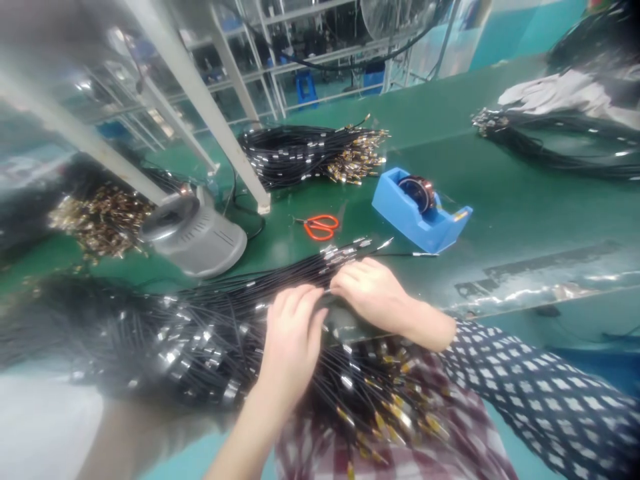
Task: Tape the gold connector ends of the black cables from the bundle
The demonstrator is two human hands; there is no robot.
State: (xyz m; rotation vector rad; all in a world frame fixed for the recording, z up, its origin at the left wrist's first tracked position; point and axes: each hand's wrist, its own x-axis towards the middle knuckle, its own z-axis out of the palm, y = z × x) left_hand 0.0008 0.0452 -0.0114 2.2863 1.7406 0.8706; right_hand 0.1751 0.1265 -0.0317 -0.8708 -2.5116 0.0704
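My left hand (295,330) and my right hand (370,290) are close together over the table's front edge, fingers curled in. Between their fingertips runs a short stretch of thin black cable, partly hidden by the fingers. Just beyond the hands lies a row of black cables (280,277) with silvery connector ends pointing right. Below and to the left, a large bundle of black cables (200,340) with white tags spreads over the edge and my lap. Its gold-tipped ends (400,413) hang at the lower right.
Orange-handled scissors (321,227) lie behind the cables, left of a blue tape dispenser (420,210). A grey round-topped device (200,237) stands at the left near white posts (200,87). More cable bundles (310,153) sit at the back, and looped cables (545,143) at the right on the green table (525,207).
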